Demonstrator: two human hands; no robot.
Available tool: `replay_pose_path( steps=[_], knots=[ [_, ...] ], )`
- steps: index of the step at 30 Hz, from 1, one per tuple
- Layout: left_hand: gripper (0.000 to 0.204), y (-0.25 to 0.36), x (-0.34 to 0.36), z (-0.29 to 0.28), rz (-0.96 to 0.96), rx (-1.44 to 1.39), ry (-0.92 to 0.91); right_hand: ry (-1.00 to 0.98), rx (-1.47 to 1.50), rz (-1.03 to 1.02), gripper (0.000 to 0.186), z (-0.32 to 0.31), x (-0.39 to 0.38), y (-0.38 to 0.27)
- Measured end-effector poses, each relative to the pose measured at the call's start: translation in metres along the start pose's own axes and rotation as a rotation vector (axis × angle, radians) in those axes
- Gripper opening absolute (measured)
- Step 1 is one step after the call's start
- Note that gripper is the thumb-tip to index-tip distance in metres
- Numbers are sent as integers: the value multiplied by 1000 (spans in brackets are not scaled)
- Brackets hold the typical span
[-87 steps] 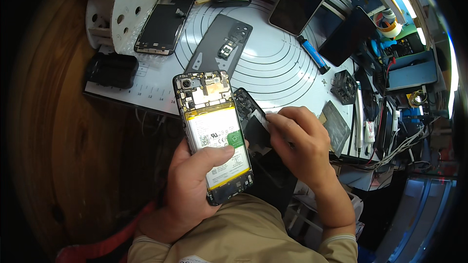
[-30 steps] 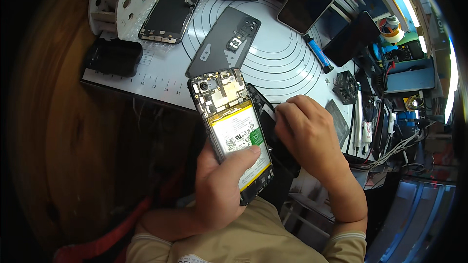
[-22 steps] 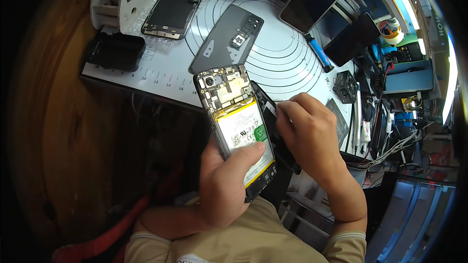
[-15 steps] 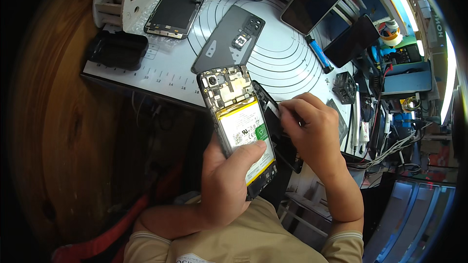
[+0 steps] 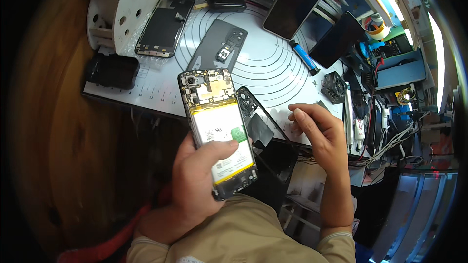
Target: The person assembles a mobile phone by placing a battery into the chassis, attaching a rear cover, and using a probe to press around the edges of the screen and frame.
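Observation:
My left hand [image 5: 202, 168] grips an opened phone [image 5: 199, 139], its thumb lying across the exposed white battery [image 5: 219, 119] near a green label. Bare circuit board and a camera show at the phone's upper end. Behind its right side a black phone shell [image 5: 248, 98] with camera openings sticks out, with a dark grey flap [image 5: 261, 130] on it. Whether my hidden left fingers support that shell, I cannot tell. My right hand [image 5: 321, 134] is raised to the right of the shell, apart from it. Its thumb and forefinger come together; anything between them is too small to make out.
On the white bench mat [image 5: 273, 78] lie a grey phone back cover [image 5: 214, 44], a phone screen [image 5: 163, 27], a black case [image 5: 112, 70] and a blue tube [image 5: 304, 58]. Two dark phones, one of them here [image 5: 292, 7], lean at the back. Cables [image 5: 385, 153] tangle at right.
My right hand has drawn away from the black shell toward the right. The phone in my left hand now appears further left, and the whole view has shifted. More of the shell's camera end shows.

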State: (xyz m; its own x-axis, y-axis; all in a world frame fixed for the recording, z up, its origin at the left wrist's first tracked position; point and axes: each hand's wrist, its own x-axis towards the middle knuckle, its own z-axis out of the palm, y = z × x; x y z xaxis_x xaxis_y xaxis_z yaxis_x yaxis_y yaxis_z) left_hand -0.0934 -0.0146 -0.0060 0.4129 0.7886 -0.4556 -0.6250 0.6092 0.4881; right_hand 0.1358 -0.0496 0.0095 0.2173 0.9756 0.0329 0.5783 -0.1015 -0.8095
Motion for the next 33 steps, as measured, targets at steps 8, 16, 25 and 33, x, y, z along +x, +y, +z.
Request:
replay_pose_path(
  steps=[8,16,25,33],
  knots=[
    [50,42,15,14,-204,123,-277,-413,1103,445,60,-6,9,17],
    [49,45,34,31,-321,316,-314,-438,1027,389,44,-13,23,20],
    [52,43,45,47,-233,354,-327,-322,1062,408,32,-11,25,33],
    [56,68,42,71,169,548,-271,-36,1133,338,27,-12,35,41]
  ],
)
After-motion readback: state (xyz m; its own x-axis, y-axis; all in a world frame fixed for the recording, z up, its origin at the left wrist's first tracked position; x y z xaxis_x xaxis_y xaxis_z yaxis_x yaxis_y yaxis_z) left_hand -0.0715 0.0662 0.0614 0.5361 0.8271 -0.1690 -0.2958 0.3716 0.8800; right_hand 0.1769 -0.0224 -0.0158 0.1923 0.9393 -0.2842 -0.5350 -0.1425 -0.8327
